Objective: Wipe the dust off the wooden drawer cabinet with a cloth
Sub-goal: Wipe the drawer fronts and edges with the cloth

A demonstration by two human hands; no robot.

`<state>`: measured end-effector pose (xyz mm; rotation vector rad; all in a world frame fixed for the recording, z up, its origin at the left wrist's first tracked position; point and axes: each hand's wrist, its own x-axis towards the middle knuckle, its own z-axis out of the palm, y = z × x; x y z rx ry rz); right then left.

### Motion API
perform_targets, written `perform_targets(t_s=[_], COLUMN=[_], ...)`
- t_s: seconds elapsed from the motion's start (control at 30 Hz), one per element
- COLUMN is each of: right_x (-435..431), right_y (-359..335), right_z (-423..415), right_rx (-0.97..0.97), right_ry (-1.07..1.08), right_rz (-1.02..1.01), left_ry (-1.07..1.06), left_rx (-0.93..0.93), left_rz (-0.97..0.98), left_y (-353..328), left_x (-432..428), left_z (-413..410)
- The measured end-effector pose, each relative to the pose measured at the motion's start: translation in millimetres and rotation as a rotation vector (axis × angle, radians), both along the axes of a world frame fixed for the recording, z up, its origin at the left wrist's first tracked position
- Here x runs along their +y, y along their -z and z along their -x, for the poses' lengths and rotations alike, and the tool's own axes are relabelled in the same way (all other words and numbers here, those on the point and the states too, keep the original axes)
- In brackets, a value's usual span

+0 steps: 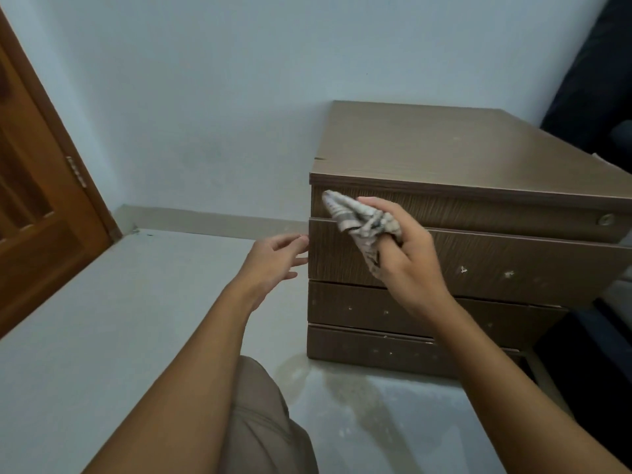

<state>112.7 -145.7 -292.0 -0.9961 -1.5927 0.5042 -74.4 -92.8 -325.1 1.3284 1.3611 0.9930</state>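
Knee (263, 415) in tan trousers sits closest, under both forearms; past it the left hand (273, 258) is open, fingers spread, tips right at the left edge of the second drawer (513, 265); right hand (400, 254) is closed around a bunched cloth (352, 213), pressed to the drawer cabinet (444, 159) front where top and second drawers meet. Risk as I see it: that second drawer looks slightly pulled out, so a hard wipe could shove it and pinch the left fingertips; wadded cloth may just smear dust; top beyond the hands looks unwiped.
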Motion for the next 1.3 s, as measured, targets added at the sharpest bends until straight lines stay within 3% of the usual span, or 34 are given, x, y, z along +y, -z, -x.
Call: perform_targets(t_s=[0.07, 0.3, 0.57, 0.8, 0.9, 1.3], right_x=[-13.0, -34.3, -47.2, -61.9, -58.1, -12.0], right_y=[9.4, 47.4, 77.5, 95.8, 100.8, 85.4], right_z=[-12.0, -49.3, -90.2, -136.5, -161.5, -171.4], right_rx=[0.216, 0.696, 0.966, 0.784, 0.791, 0.648], right_ry=[0.083, 0.293, 0.525, 0.977, 1.091, 1.03], right_rz=[0.03, 0.34, 0.381, 0.124, 0.086, 0.143], left_ry=[-0.056, -0.197, -0.329, -0.325, -0.318, -0.251], left_rx=[0.069, 0.127, 0.125, 0.125, 0.126, 0.159], left_rz=[-0.066, -0.145, -0.142, -0.166, -0.176, -0.192], left_y=[4.1, 8.0, 8.8, 10.7, 12.6, 16.9], left_x=[2.0, 8.9, 9.6, 9.1, 10.1, 10.0], left_z=[-4.9, -17.1, -34.1, -33.5, -32.4, -29.9])
